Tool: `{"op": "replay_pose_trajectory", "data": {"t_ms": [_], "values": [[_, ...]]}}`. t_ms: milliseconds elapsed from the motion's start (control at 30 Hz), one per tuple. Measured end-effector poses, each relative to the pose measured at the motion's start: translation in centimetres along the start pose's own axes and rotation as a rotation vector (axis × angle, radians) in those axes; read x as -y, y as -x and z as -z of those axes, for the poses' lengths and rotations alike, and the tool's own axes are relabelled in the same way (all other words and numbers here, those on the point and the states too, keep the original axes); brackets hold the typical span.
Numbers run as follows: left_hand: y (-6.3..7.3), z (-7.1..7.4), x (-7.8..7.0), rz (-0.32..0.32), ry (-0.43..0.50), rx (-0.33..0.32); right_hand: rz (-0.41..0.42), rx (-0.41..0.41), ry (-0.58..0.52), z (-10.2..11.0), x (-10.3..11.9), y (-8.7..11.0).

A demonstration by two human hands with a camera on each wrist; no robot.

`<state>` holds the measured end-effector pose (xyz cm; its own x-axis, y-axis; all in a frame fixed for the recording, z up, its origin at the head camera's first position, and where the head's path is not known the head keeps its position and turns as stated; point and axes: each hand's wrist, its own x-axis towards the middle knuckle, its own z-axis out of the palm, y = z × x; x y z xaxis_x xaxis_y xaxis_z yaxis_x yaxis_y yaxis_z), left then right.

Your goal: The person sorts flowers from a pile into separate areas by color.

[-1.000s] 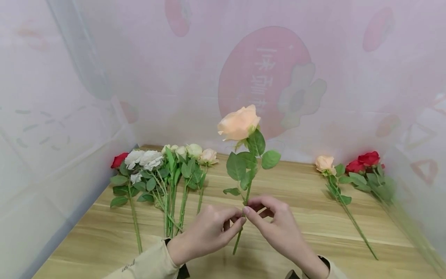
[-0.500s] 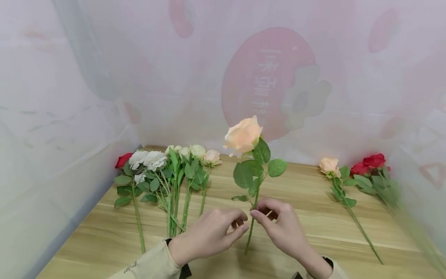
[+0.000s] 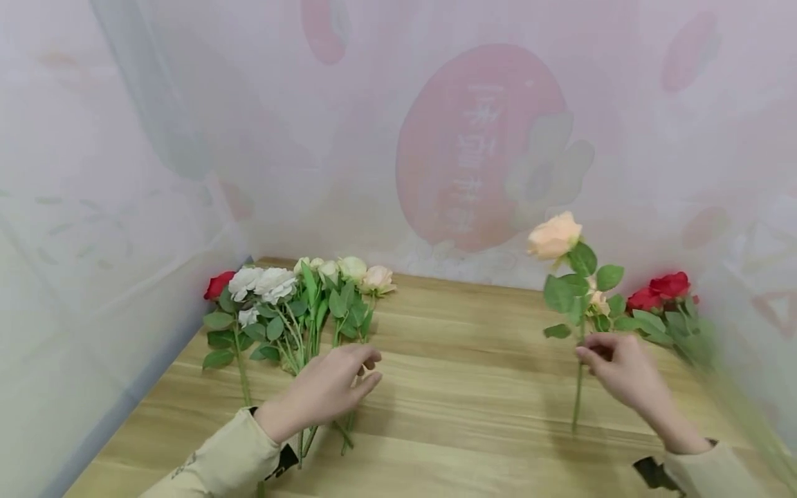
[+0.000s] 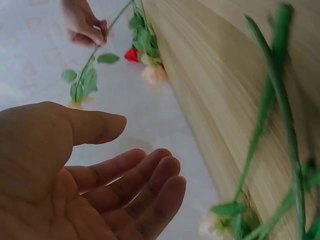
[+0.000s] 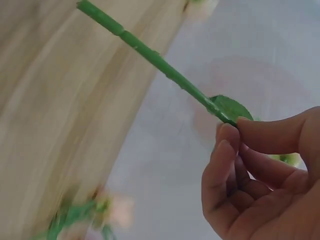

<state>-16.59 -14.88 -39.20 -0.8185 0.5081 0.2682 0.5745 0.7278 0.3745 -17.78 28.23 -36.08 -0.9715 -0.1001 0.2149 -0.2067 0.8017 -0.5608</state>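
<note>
A peach rose (image 3: 556, 236) stands nearly upright at the right of the head view, its green stem (image 5: 160, 62) pinched between the thumb and fingertips of my right hand (image 3: 625, 370). In the right wrist view the lower stem sticks out bare past the fingers. Behind it, partly covered, lies another peach rose (image 3: 599, 303) on the table. My left hand (image 3: 330, 387) hovers over the stems of the flowers at the left. Its fingers are loosely bent with nothing between them, and the palm (image 4: 30, 165) shows bare in the left wrist view.
White flowers (image 3: 275, 285), a red rose (image 3: 219, 285), cream blooms (image 3: 352, 268) and a pale peach rose (image 3: 377, 279) lie at the left of the wooden table (image 3: 461, 387). Red roses (image 3: 669, 284) lie at the right. A printed curtain (image 3: 349, 138) closes off the back and sides.
My left hand has let go of the peach rose's stem and drawn back to the left. My right hand has carried the rose to the right, in front of the other peach rose.
</note>
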Motion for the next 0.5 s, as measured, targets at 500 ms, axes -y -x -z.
{"op": "replay_pose_trajectory", "data": {"t_ms": [500], "values": [[-0.7,1.6,2.5,0.156,0.014,0.033,-0.263,0.209,0.106,5.8,-8.6,-3.3]]}}
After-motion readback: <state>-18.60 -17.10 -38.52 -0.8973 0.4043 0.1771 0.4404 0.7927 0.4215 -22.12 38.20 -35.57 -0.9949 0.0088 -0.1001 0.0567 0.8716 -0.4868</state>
